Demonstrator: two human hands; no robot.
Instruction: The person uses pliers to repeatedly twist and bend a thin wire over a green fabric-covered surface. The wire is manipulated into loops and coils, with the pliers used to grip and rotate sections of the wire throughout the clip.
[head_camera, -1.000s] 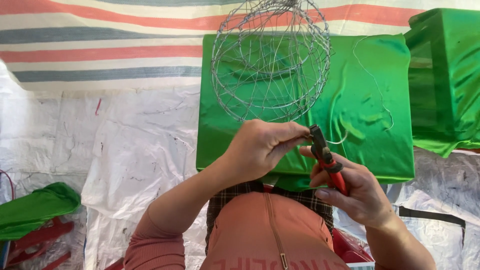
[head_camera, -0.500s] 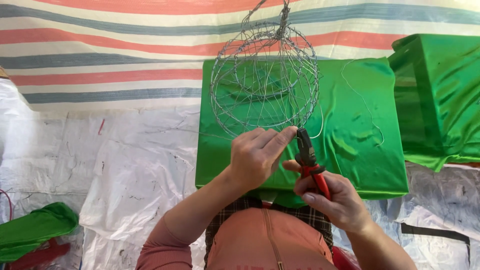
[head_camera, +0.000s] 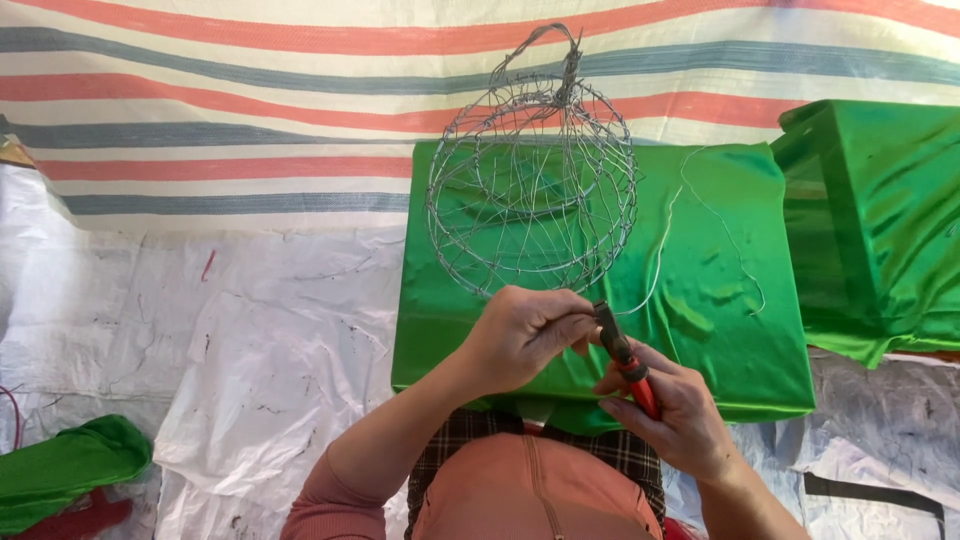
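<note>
A round cage of bent grey wire (head_camera: 532, 185), with a twisted loop at its top, is held up over a green cloth-covered box (head_camera: 700, 330). My left hand (head_camera: 520, 335) pinches the cage's lower rim between thumb and fingers. My right hand (head_camera: 672, 410) grips red-handled pliers (head_camera: 625, 358), whose dark jaws meet the wire right beside my left fingertips. A loose strand of thin wire (head_camera: 690, 230) trails from the cage across the green cloth to the right.
A second green satin-covered box (head_camera: 880, 220) stands at the right. A striped tarpaulin (head_camera: 220, 100) hangs behind, and crumpled white plastic sheeting (head_camera: 200, 340) covers the floor. A folded green cloth (head_camera: 60, 470) lies at the lower left.
The view has tilted down, so the cage's top loop now shows. Both hands and the pliers stay together at the cage's lower rim.
</note>
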